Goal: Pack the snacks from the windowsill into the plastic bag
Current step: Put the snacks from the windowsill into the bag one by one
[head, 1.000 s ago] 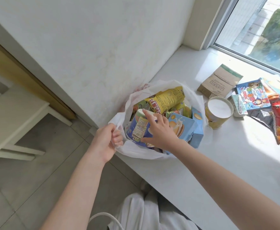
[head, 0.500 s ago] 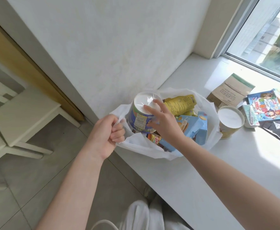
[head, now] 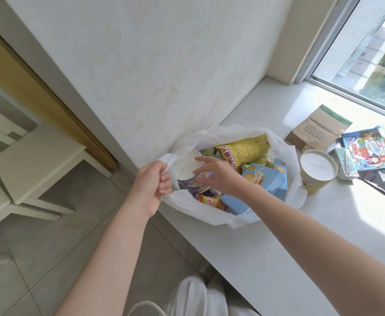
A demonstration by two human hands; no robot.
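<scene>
Working at the white windowsill (head: 278, 247), running from the window along the wall. Standing open on its near-left end, against the wall: the plastic bag (head: 209, 213), already partly filled with snacks. Lying on the sill to the right of the bag: a brown paper pouch (head: 317, 128) and a blue cartoon packet (head: 367, 149). Sitting inside the bag: a light-blue box (head: 264, 179) at the right and a yellow packet (head: 244, 149) at the back. Standing upright just beside the bag's right wall: a yellow can (head: 318, 169) with a white lid. Gripping the bag's left rim with the left hand (head: 151, 187), fingers clenched round a fold of film. Reaching into the bag mouth with the right hand (head: 221, 176), thumb lying on the white lid of the blue can (head: 187, 166), fingers spread against its side; blurred, so grasp or release not determinable. Leaning tilted at the bag's left side, this can. Lying at the bag's front: a small orange packet (head: 212, 200).
</scene>
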